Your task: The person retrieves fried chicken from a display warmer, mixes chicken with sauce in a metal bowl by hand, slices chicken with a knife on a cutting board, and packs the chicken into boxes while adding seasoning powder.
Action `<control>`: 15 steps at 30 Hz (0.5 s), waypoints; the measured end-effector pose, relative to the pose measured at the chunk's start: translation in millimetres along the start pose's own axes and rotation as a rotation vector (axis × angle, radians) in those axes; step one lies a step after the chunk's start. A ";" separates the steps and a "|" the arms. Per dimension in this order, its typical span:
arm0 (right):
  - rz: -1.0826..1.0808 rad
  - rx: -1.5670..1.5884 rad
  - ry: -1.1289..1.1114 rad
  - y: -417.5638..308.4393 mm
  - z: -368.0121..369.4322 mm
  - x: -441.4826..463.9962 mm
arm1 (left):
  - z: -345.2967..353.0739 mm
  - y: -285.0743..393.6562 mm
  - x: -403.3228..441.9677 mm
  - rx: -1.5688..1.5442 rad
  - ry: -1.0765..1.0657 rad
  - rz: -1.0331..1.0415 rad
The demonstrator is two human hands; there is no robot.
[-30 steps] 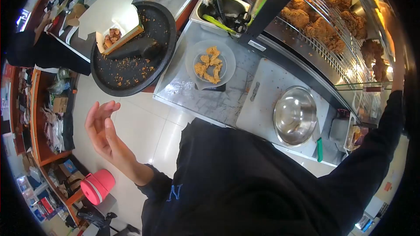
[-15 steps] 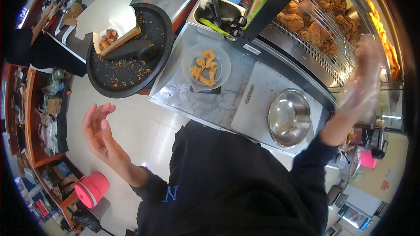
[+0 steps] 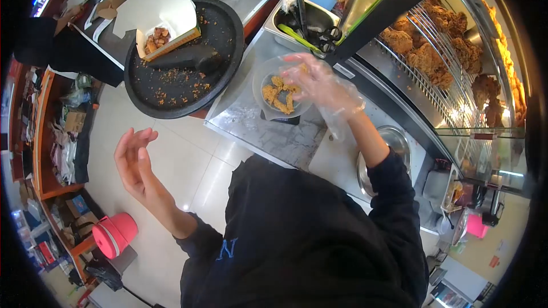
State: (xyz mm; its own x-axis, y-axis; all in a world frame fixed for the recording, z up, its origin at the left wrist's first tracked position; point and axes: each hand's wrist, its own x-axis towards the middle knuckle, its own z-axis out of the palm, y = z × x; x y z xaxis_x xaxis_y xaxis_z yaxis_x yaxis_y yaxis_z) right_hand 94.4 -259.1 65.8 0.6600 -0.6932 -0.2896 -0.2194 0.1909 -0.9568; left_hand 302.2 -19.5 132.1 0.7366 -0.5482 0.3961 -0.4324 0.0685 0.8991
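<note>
My right hand (image 3: pixel 319 82), in a clear plastic glove, is over a translucent bowl (image 3: pixel 258 92). A golden-brown piece of fried chicken (image 3: pixel 303 69) shows among its curled fingers, partly hidden by the glove and blurred. Several crispy fried chicken pieces (image 3: pixel 279 94) lie in the bowl, which rests on a small dark scale (image 3: pixel 291 120). Bare and raised to the left of the counter, my left hand (image 3: pixel 137 162) is open, its fingers loosely curved around nothing.
A black mortar (image 3: pixel 171 102) with crumbs holds a pestle (image 3: pixel 194 61) and an open food box (image 3: pixel 171 43). Behind the bowl is a metal tub (image 3: pixel 279 37) with tools. At right stand a heated cabinet of fried chicken (image 3: pixel 425 60), a cutting board (image 3: pixel 325 157) and a steel bowl (image 3: pixel 399 140).
My right hand has swung left from the glass cabinet to above the translucent bowl. My left hand stays raised and open. The view has shifted slightly.
</note>
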 end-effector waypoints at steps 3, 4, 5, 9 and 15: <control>0.028 0.028 -0.020 1.7 -3.2 9.3 | 4.7 4.6 2.4 -0.012 -0.023 0.032; -0.004 -0.016 0.014 -7.6 -5.8 1.6 | 3.9 6.4 2.8 -0.014 -0.029 0.048; -0.034 -0.059 0.045 -18.1 -9.0 -5.8 | 3.4 6.6 3.3 -0.011 -0.021 0.049; -0.012 -0.023 0.242 -55.8 -36.7 -37.6 | 3.0 0.6 7.4 -0.001 -0.025 0.046; -0.028 -0.007 0.232 -46.3 -46.4 -46.8 | 16.4 5.2 10.7 -0.054 -0.045 0.081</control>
State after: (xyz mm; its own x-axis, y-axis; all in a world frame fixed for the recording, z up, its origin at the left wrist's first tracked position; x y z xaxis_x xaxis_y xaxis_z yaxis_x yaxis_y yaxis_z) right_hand 40.3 -267.7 124.9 0.4833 -0.8395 -0.2482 -0.2085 0.1650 -0.9640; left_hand 299.3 -38.6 138.0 0.6760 -0.5755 0.4602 -0.4604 0.1579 0.8736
